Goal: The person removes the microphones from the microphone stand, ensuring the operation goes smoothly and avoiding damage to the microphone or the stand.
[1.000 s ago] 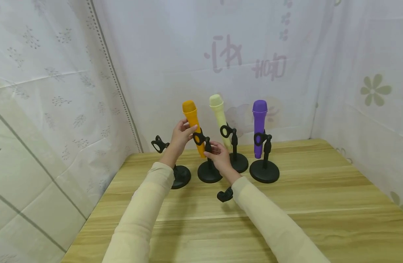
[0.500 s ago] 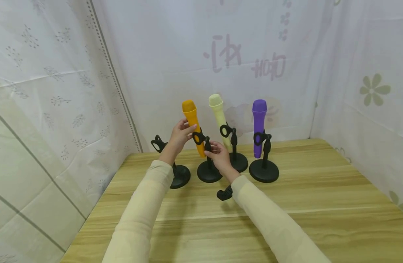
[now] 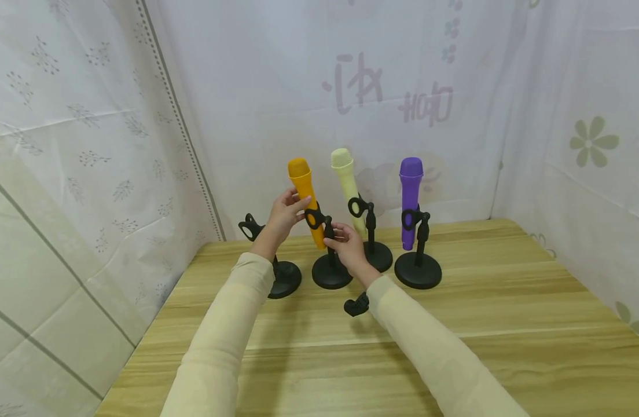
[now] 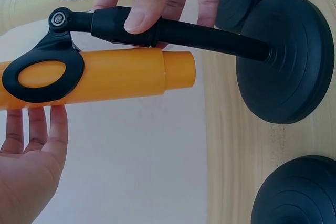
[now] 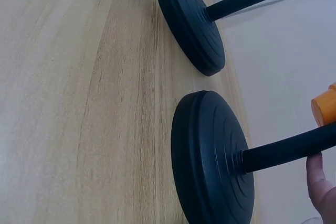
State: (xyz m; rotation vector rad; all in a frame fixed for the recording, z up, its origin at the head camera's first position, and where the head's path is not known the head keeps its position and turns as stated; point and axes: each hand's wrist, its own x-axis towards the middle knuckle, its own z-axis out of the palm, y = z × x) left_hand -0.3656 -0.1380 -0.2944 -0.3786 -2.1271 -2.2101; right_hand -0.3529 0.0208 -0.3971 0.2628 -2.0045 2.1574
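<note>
My left hand [image 3: 285, 219] holds an orange microphone [image 3: 299, 169] by its body, thumb in front and fingertips against the side in the left wrist view. The microphone sits tilted in the black ring clip [image 4: 44, 80] of a microphone stand [image 3: 330, 277]. Lower down, my right hand [image 3: 349, 248] pinches the stand's post, its thumb on the thick collar [image 4: 116, 26]. The stand's round base [image 5: 210, 156] rests on the table. Only a bit of the right hand's finger [image 5: 316, 179] shows in the right wrist view.
A cream microphone [image 3: 342, 159] and a purple microphone [image 3: 411, 169] stand in their own holders to the right. At left is another stand [image 3: 287, 279] with no microphone. A small black piece [image 3: 355, 307] lies on the wooden table [image 3: 309, 370] by the right sleeve; patterned curtains [image 3: 246, 116] enclose it.
</note>
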